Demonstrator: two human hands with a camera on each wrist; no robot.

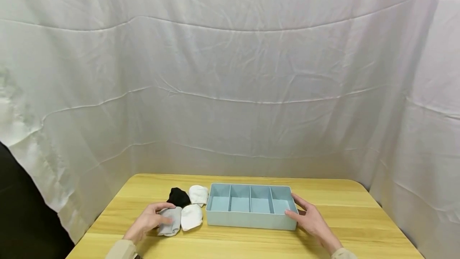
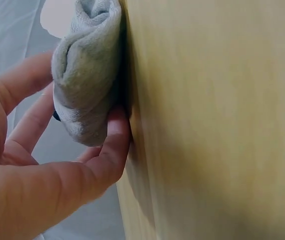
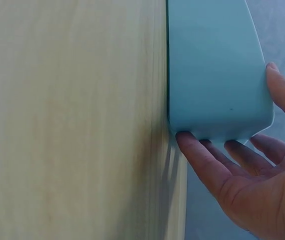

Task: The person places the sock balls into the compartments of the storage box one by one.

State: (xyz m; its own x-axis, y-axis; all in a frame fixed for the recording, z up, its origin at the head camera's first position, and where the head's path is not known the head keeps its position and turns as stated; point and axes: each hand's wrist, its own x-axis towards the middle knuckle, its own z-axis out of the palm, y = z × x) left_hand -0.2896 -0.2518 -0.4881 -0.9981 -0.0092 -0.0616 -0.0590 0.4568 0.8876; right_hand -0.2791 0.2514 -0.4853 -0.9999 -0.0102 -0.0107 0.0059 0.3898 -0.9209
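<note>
My left hand (image 1: 148, 220) holds a folded grey sock (image 1: 170, 221) on the table, thumb and fingers about its sides. In the left wrist view the rolled grey sock (image 2: 87, 75) shows its folds, with fingertips against it. My right hand (image 1: 312, 220) grips the right end of a light blue four-part box (image 1: 251, 220), its thumb at the front rim corner. The right wrist view shows the fingers along the end wall of the blue box (image 3: 217, 70). The box's compartments hold nothing.
A balled black sock (image 1: 178, 197) lies behind the grey one. Two white rolled socks, one at the back (image 1: 198, 195) and one in front (image 1: 191, 217), lie between it and the box. White curtains (image 1: 251, 91) surround the wooden table (image 1: 345, 199).
</note>
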